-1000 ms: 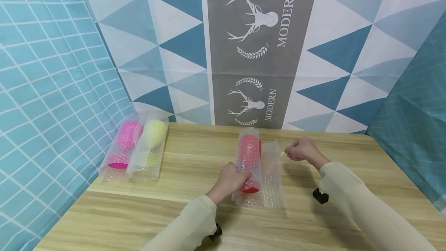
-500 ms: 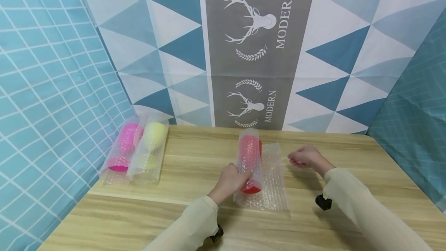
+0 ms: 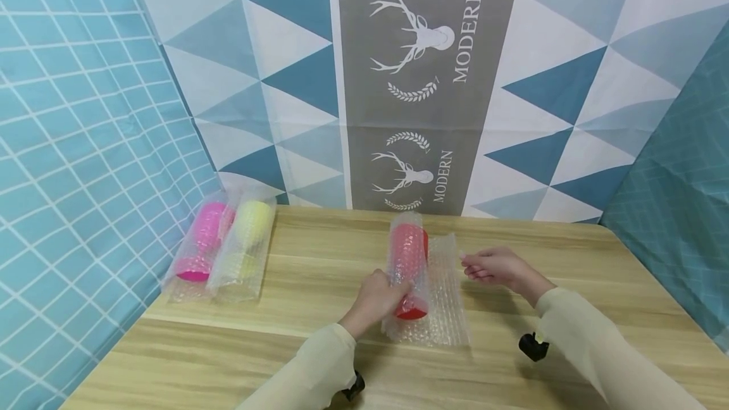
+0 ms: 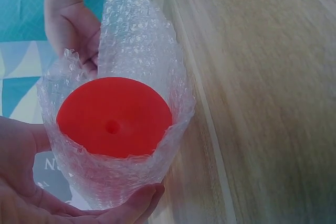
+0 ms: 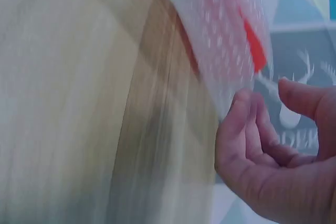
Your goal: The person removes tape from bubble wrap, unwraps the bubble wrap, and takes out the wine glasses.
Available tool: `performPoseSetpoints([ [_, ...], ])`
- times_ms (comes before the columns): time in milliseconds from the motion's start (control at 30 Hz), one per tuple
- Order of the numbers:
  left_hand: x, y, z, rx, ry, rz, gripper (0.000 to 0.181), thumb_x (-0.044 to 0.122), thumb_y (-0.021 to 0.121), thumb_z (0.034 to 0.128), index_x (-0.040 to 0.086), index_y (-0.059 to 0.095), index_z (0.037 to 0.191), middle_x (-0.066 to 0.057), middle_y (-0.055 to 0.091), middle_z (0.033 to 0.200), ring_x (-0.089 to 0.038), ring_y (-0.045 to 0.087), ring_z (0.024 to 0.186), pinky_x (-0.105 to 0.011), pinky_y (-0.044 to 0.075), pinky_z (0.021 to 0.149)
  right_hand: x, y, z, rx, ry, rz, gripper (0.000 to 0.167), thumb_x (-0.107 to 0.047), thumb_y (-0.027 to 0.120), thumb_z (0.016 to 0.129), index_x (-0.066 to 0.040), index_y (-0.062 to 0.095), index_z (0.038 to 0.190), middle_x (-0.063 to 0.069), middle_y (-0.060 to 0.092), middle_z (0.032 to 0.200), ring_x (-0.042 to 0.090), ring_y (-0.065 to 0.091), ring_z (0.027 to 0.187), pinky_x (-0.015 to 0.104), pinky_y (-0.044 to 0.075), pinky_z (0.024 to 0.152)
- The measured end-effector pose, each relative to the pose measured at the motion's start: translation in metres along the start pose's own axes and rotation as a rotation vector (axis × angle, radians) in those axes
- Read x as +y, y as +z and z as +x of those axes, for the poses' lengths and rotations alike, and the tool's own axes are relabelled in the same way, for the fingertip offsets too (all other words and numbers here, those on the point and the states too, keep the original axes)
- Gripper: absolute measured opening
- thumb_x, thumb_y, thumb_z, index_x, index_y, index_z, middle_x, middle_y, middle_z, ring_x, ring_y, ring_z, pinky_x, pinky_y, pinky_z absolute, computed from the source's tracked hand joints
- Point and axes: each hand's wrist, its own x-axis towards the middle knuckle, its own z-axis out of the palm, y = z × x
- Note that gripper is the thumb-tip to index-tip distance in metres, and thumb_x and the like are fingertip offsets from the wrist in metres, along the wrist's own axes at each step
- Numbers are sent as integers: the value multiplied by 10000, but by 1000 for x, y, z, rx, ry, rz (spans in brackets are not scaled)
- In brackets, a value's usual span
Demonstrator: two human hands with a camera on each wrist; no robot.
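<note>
Your red round-ended piece [image 4: 113, 119] lies at five o'clock from the middle of the head view, lengthwise in a sleeve of clear bubble wrap [image 3: 448, 312]. Your left hand [image 3: 373, 299], at its eight o'clock, grips the roll, thumb over the top. At three o'clock, beyond the loose flap, your right hand [image 3: 494, 266] has bent fingers at the wrap's edge and its thumb standing clear; no pinch shows.

The piece looks like light, stiff, moulded plastic and should handle easily, though the film may slide over its smooth surface. Keep your hold round the middle of the roll, pressing gently so the bubbles don't flatten; take the flap by its free edge, since it is soft and likely to spring back.

The exposed end is a matt red disc with a small round mark at its centre; the wrap is glossy and pebbled. At eight o'clock on the wood-grained table [image 3: 319, 252], a pink waisted piece [image 3: 209, 223] and a yellow waisted piece [image 3: 253, 221] lie side by side, both wrapped.
</note>
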Motion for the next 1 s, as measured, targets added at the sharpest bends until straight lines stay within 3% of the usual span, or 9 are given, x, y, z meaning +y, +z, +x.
performPoseSetpoints([
  [200,0,-1,-1,-2,8,13,347,332,613,873,-8,546,896,-100,518,826,-179,484,662,-257,415,498,-14,21,-16,202,-63,-378,324,-260,683,877,42,672,993,79,698,790,177,677,712,359,593,711],
  [367,-1,-1,-1,-6,3,5,355,335,611,877,-12,551,918,-100,521,840,-182,488,680,-261,418,510,-16,28,-17,239,-64,-515,232,-244,712,846,-13,700,853,45,665,658,155,636,622,282,532,592],
  [500,-1,-2,-1,-6,4,-1,354,343,609,875,-6,550,900,-94,516,831,-181,476,680,-262,405,513,-11,29,-15,192,-27,-456,232,-214,709,851,18,713,846,3,649,606,80,609,569,243,536,566],
  [733,-3,-6,-1,-1,-3,1,361,360,614,869,9,536,865,-77,497,777,-181,454,646,-262,384,504,4,26,-12,45,30,-199,272,-57,631,881,178,632,1017,-1,658,661,48,604,584,234,582,613],
  [1000,-4,-15,-1,6,-10,2,418,354,619,847,-46,553,948,-104,536,813,-209,510,686,-286,443,549,13,26,-8,32,104,-75,260,-25,624,884,174,614,1052,17,667,703,76,627,637,213,581,625],
])
